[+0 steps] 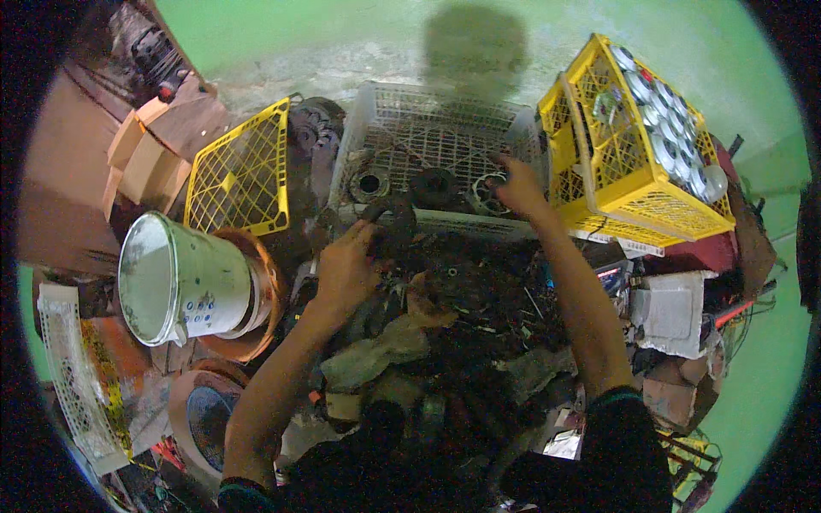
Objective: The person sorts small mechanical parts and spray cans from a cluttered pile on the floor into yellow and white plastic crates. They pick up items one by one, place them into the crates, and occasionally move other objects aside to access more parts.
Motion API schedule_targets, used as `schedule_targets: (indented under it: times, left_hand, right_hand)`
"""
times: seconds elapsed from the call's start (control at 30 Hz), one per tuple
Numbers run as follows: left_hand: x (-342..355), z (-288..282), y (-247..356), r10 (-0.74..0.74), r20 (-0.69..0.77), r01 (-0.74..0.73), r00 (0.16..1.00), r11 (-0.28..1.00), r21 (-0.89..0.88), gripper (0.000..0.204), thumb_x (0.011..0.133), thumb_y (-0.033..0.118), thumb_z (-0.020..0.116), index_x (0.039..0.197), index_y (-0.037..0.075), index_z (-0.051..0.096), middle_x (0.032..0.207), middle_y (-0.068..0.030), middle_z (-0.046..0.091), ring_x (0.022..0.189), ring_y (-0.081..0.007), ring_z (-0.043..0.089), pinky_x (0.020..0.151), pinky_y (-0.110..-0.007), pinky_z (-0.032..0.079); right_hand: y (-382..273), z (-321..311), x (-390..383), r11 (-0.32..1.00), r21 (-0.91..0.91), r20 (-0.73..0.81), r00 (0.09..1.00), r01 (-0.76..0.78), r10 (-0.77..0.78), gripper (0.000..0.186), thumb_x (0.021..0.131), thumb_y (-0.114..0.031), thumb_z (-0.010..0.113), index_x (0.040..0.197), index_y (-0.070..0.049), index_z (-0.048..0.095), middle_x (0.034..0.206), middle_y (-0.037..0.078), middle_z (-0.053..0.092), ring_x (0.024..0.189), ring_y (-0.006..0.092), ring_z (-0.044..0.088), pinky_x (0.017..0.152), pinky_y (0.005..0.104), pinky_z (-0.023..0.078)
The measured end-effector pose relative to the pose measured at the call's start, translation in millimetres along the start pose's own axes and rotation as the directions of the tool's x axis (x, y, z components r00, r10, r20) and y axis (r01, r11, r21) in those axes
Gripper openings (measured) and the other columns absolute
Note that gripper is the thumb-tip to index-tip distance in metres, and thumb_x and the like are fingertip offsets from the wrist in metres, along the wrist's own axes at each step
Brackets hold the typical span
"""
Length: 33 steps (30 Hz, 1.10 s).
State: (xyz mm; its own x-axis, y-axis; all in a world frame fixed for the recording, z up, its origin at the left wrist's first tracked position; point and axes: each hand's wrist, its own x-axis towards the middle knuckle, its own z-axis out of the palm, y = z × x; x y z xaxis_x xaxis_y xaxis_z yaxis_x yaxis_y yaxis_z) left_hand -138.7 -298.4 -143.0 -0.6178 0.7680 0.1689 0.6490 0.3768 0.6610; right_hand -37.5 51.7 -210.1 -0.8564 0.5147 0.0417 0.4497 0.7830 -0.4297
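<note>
My left hand (349, 263) is closed on a dark, curved, ring-like part (395, 222) at the near edge of a white plastic crate (355, 137). Inside the crate, my right hand (520, 192) has its fingers around the edge of a light metal ring (486, 203); the fingertips are partly hidden. A dark round part (434, 186) lies between the hands on the crate's grid floor. To its left sits another ring-shaped metal part (371, 183) with a dark hole.
Right of the crate, a yellow crate (616, 201) holds several silvery round cans. A white bucket (209, 286) and a yellow grid panel (239, 175) stand at the left. Dark scrap and small metal bits (479, 295) cover the area before me. A green wall (342, 34) rises behind.
</note>
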Motion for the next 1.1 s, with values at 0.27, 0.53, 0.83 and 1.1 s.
schedule_targets:
  times: [0.27, 0.53, 0.83, 1.1]
  left_hand:
    - [-5, 5, -22, 0.3, 0.115, -0.321, 0.947, 0.906, 0.276, 0.043, 0.069, 0.009, 0.07, 0.111, 0.011, 0.062, 0.122, -0.0071, 0.059, 0.092, -0.032, 0.064, 0.075, -0.043, 0.054]
    - [-11, -19, -30, 0.03, -0.041, -0.024, 0.999, 0.989, 0.144, 0.049, 0.077, 0.013, 0.071, 0.124, 0.015, 0.058, 0.13, -0.0136, 0.055, 0.108, -0.0351, 0.06, 0.09, -0.042, 0.051]
    - [-58, -57, -42, -0.115, 0.07, 0.113, 0.991, 0.993, 0.03, 0.033, 0.078, 0.013, 0.071, 0.11, 0.009, 0.066, 0.125, -0.0143, 0.058, 0.106, -0.0332, 0.062, 0.09, -0.039, 0.051]
    - [-76, -82, -43, -0.214, 0.042, 0.214, 0.976, 0.977, -0.008, 0.031, 0.076, 0.011, 0.073, 0.106, 0.009, 0.068, 0.123, -0.0138, 0.059, 0.107, -0.0301, 0.062, 0.09, -0.036, 0.051]
  right_hand:
    - [-139, 49, -78, 0.689, 0.67, 0.315, 0.946, -0.278, 0.076, 0.039, 0.083, -0.026, 0.073, 0.11, 0.001, 0.064, 0.096, 0.009, 0.068, 0.083, 0.0147, 0.061, 0.073, 0.0302, 0.049]
    - [-127, 30, 23, 0.364, 0.849, 0.265, 0.905, -0.383, 0.333, 0.033, 0.085, -0.021, 0.07, 0.107, 0.002, 0.06, 0.099, 0.012, 0.065, 0.082, 0.0219, 0.065, 0.07, 0.0362, 0.053]
    - [-128, 119, 160, 0.974, 0.146, 0.139, 0.978, -0.174, 0.154, 0.047, 0.083, -0.032, 0.063, 0.106, 0.009, 0.061, 0.119, 0.025, 0.058, 0.104, 0.0362, 0.061, 0.08, 0.0426, 0.052]
    - [-146, 176, 168, 1.0, -0.027, 0.255, 0.967, 0.016, -0.008, 0.034, 0.078, -0.025, 0.062, 0.09, 0.006, 0.068, 0.095, 0.028, 0.066, 0.089, 0.0398, 0.066, 0.078, 0.0471, 0.052]
